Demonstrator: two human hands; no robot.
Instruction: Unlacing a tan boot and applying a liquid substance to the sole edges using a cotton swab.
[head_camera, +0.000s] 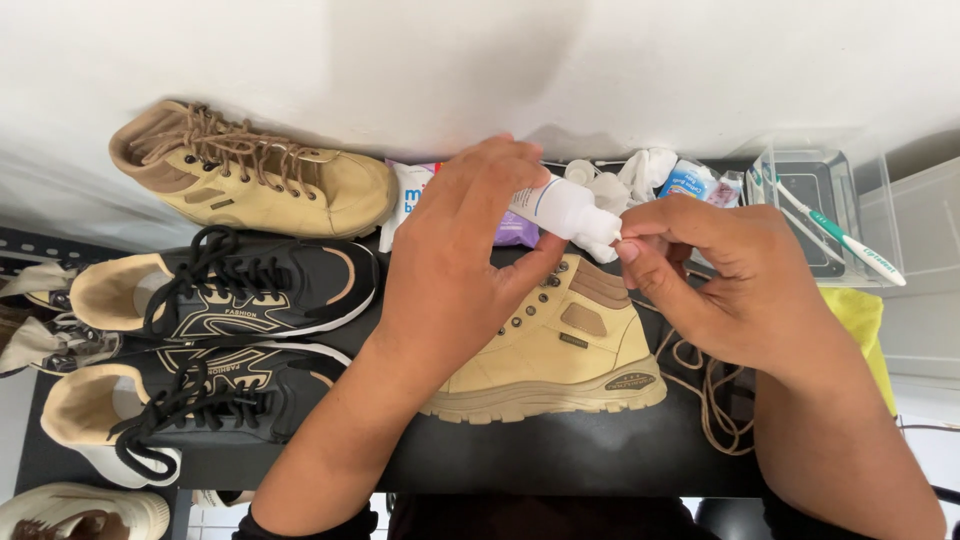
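Observation:
My left hand (455, 255) grips a small white bottle (562, 207) and holds it tilted above a tan boot (560, 350). My right hand (720, 275) pinches the bottle's tip with thumb and fingers. The tan boot lies on its side on the black table (560, 455), unlaced, right under both hands. Its loose brown lace (705, 385) is piled on the table beneath my right wrist.
A second tan boot (250, 170), laced, lies at the back left. Two black sneakers (230, 290) (190, 395) lie at the left. Wipes packets, white cloth (630, 180), a clear box (815, 200) with a toothbrush (850, 240), and a yellow cloth (860, 325) sit at the back right.

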